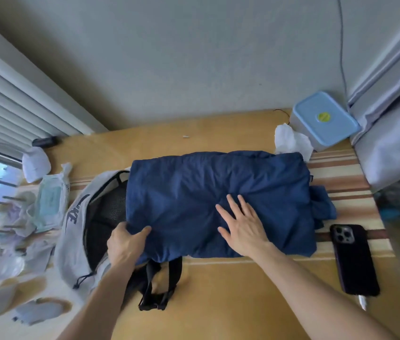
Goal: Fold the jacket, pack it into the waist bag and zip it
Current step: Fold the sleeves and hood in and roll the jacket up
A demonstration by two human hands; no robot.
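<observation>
Lying folded into a rough rectangle, the navy jacket (218,200) covers the middle of the worktop (230,290), which is yellow-tan with a striped mat under the cloth. Landmark: the jacket.

Left hand (124,244) grips the jacket's near-left corner, thumb on top of the fabric, fingers curled under the edge. Right hand (241,223) rests flat on the jacket's near centre, fingers spread, palm down.

Waist bag (76,231), light grey with a dark logo, lies just left of the jacket, its mouth unzipped and black mesh lining showing; the jacket's left edge overlaps the opening. Black strap with buckle (156,288) trails out from under the jacket's near edge.

Right of the jacket: a dark phone (353,260), camera side up, just beside the loose cloth at the jacket's right end. Beyond the jacket's far-right corner: crumpled white tissue (292,141), touching the cloth, and a blue-lidded box (324,119) behind it. Far left of the jacket, past the bag: a pack of wet wipes (50,202).
</observation>
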